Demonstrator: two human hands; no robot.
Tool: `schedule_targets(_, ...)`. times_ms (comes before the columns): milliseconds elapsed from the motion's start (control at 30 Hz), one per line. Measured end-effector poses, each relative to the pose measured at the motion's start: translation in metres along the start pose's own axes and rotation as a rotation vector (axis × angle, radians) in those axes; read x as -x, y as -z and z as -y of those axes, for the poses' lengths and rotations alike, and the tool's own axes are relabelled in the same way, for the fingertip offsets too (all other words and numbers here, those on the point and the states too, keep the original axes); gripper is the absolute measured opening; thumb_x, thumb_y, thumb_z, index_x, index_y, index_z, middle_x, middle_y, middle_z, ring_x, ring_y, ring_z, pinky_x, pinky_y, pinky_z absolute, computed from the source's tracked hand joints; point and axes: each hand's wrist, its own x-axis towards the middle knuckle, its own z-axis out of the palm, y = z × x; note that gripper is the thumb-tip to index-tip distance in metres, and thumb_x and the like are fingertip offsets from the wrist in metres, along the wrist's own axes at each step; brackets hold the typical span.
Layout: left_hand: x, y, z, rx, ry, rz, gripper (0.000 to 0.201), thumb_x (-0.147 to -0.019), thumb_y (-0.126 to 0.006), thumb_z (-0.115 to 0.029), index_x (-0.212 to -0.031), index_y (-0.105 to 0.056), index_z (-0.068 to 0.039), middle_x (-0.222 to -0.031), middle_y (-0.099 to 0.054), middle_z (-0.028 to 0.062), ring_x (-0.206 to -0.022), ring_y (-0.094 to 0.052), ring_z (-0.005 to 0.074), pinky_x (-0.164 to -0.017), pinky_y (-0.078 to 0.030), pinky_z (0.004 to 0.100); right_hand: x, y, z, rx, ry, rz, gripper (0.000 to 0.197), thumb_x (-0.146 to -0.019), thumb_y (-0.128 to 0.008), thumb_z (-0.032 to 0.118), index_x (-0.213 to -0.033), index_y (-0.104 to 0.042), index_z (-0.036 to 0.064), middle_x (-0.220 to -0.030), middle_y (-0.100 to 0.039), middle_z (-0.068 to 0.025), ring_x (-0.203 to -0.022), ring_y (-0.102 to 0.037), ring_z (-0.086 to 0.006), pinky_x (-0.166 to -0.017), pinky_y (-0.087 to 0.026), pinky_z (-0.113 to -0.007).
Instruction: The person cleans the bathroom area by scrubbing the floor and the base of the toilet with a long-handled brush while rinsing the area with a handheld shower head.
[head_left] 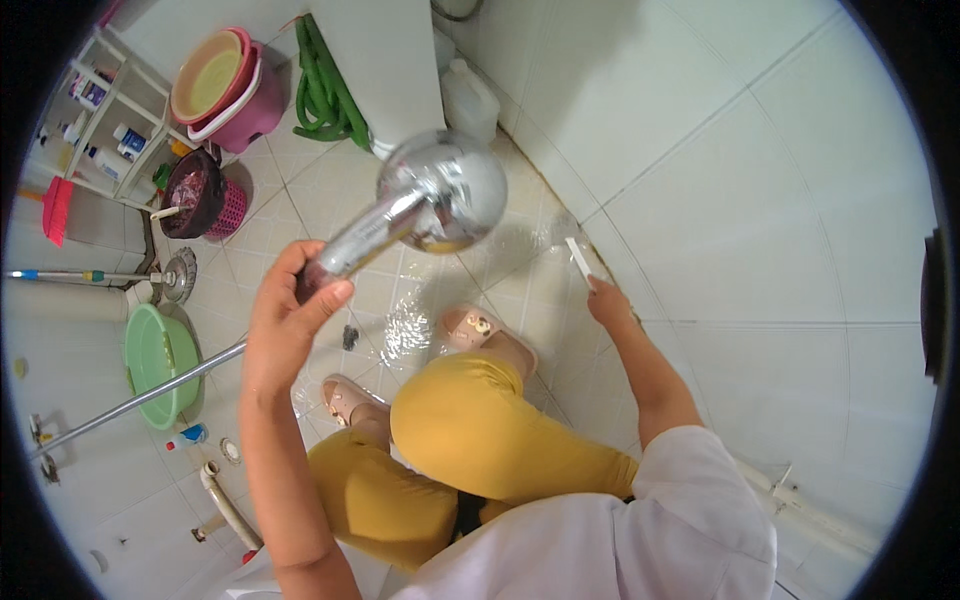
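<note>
My left hand is wrapped round the handle of a chrome shower head, raised in front of me over the wet floor. A metal hose runs from behind that hand toward taps on the left wall. Down at the right, my right hand is closed on the white handle of a brush. The brush's pale, blurred head rests on the floor tiles close to the foot of the tiled wall; its bristles are too unclear to make out.
Tiled wall rises close on my right. Ahead stand a white jug and a coiled green hose. Stacked basins, a bottle shelf and a green tub line the left. A dark clump lies by my sandals.
</note>
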Motion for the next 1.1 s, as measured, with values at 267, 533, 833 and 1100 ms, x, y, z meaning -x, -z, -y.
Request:
schedule_targets(267, -0.006, -0.008, -0.019, 0.071, -0.088, -0.125, 0.032, -0.078, -0.068, -0.016, -0.104, -0.054, -0.005, -0.085, -0.047, -0.0041, -0.077, -0.041, 0.0067, -0.073, -0.034, 0.0194, 0.030, 0.006, -0.019, -0.044, -0.032, 0.052, 0.041, -0.088, -0.049, 0.023, -0.128, -0.049, 0.0264, -0.094, -0.064, -0.0153, -0.086, -0.062, -0.0338, -0.076, -0.048, -0.046)
schedule_targets(533, 0.005, -0.049, -0.018, -0.351, -0.434, -0.118, 0.034, -0.070, -0.072, -0.013, -0.098, -0.055, -0.006, -0.082, -0.050, 0.0013, -0.075, -0.049, 0.0134, -0.071, -0.038, 0.0247, 0.033, -0.005, 0.004, -0.002, -0.138, 0.091, 0.042, -0.088, -0.048, 0.025, -0.129, -0.047, 0.0313, -0.095, -0.065, -0.0156, -0.087, -0.062, -0.0338, -0.076, -0.048, -0.046)
schedule_targets(833, 0.018, -0.086, -0.011, -0.537, -0.516, -0.185, 0.033, -0.064, -0.074, -0.014, -0.092, -0.058, -0.010, -0.084, -0.051, 0.0044, -0.084, -0.049, 0.0247, -0.079, -0.031, 0.0381, 0.030, -0.003, 0.008, 0.152, -0.117, 0.077, 0.041, -0.087, -0.047, 0.027, -0.128, -0.048, 0.0284, -0.097, -0.065, -0.0167, -0.089, -0.062, -0.0342, -0.076, -0.048, -0.047)
schedule_targets(1100, 0.017, -0.078, 0.003, -0.548, -0.434, -0.275, 0.036, -0.060, -0.076, -0.013, -0.090, -0.058, -0.011, -0.085, -0.051, 0.0026, -0.086, -0.050, 0.0221, -0.081, -0.032, 0.0369, 0.036, -0.003, 0.025, 0.111, -0.068, 0.093, 0.046, -0.087, -0.048, 0.024, -0.133, -0.044, 0.0223, -0.102, -0.064, -0.0163, -0.092, -0.061, -0.0350, -0.079, -0.047, -0.046)
